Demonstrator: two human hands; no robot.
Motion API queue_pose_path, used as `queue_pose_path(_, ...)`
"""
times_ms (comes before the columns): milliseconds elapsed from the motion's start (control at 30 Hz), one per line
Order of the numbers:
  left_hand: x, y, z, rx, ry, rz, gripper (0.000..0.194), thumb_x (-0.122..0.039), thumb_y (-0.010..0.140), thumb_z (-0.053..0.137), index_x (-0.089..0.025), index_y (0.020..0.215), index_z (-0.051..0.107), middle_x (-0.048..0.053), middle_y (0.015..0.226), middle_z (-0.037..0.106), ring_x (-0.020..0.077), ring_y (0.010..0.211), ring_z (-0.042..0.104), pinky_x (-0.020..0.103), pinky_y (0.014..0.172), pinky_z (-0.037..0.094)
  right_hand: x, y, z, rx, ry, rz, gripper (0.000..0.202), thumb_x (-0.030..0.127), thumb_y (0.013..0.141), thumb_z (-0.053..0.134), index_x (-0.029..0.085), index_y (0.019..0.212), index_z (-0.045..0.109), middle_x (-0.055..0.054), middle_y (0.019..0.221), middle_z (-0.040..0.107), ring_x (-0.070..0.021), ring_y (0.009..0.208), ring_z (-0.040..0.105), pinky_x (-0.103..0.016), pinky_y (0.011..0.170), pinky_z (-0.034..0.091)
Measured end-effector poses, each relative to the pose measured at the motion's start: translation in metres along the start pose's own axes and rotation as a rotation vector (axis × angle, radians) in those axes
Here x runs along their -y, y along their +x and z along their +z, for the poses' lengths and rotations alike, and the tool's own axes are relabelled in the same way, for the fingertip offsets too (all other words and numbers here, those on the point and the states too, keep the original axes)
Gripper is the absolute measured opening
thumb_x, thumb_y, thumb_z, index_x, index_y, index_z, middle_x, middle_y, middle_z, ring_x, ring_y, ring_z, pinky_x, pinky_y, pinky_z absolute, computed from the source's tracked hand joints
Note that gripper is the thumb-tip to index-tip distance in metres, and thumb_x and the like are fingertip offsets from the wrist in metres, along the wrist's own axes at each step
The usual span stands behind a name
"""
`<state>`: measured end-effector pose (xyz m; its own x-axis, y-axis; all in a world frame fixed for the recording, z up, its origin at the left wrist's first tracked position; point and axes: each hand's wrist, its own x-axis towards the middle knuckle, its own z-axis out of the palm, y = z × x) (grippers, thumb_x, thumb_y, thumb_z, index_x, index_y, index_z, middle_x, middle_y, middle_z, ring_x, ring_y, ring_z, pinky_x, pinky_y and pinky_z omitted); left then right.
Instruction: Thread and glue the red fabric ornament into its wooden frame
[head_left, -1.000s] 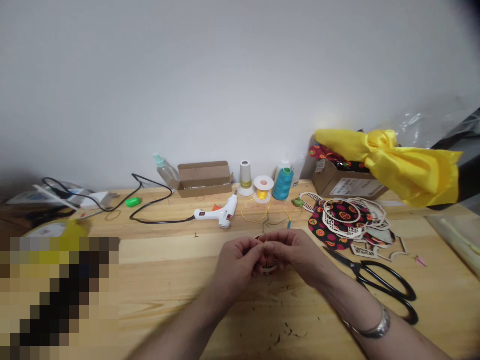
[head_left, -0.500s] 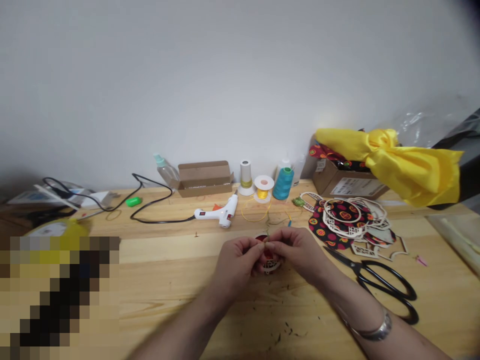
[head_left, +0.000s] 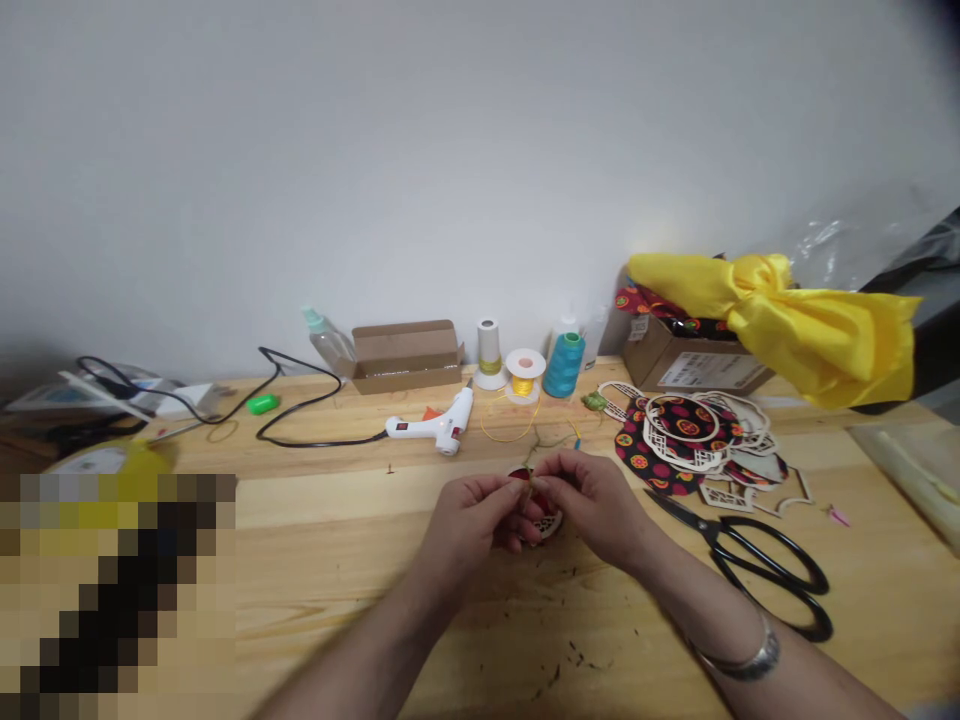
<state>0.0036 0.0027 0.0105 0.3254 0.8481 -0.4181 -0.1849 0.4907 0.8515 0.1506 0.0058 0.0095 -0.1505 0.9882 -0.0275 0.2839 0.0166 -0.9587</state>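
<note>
My left hand [head_left: 472, 520] and my right hand [head_left: 592, 500] meet near the middle of the table, thumbs and index fingers pinched close together. Between and below them is a small round ornament [head_left: 549, 524] with dark red fabric and a pale lattice frame, partly hidden by the fingers. A thin greenish cord [head_left: 534, 452] rises from the pinched fingertips and trails onto the table. Both hands pinch at the cord's end over the ornament; the exact grip is too small to make out. A silver bracelet circles my right wrist.
Beyond the hands lie a white glue gun [head_left: 431, 428], a yellow thread spool [head_left: 524, 376] and a teal thread cone [head_left: 564, 366]. To the right are black scissors [head_left: 772, 560], patterned fabric with lattice frames [head_left: 686, 435], and a cardboard box [head_left: 694, 365] under yellow cloth [head_left: 810, 320].
The fingers of my left hand have shifted slightly under the ornament, covering its left part more. Both hands stay pinched together, and the view has moved a little.
</note>
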Motion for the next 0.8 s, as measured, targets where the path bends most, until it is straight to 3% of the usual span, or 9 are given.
queue_pose_path(467,0.0021,0.0023,-0.0061,0.126,-0.294,-0.197,0.017,-0.019,0.076,0.058,-0.004,0.079,0.066,0.007,0.070,0.065,0.0062,0.053,0.058,0.011,0.043,0.039,0.0001,-0.0007,0.0022,-0.016,0.066,0.005,0.008,0.014,0.072,0.052,0.016,0.067,0.058,0.002,0.060,0.058,-0.0104,0.056,0.052,-0.021,0.054,0.041)
queue_pose_path(800,0.0010,0.0027,-0.0048,0.152,-0.365,-0.318,0.022,-0.018,0.081,0.048,-0.005,0.071,0.064,0.004,0.060,0.062,0.0068,0.047,0.058,0.011,0.038,0.039,0.0023,-0.0011,0.0021,0.032,0.180,0.007,0.008,0.017,0.073,0.053,0.016,0.068,0.058,0.002,0.058,0.058,-0.0102,0.054,0.052,-0.022,0.054,0.043)
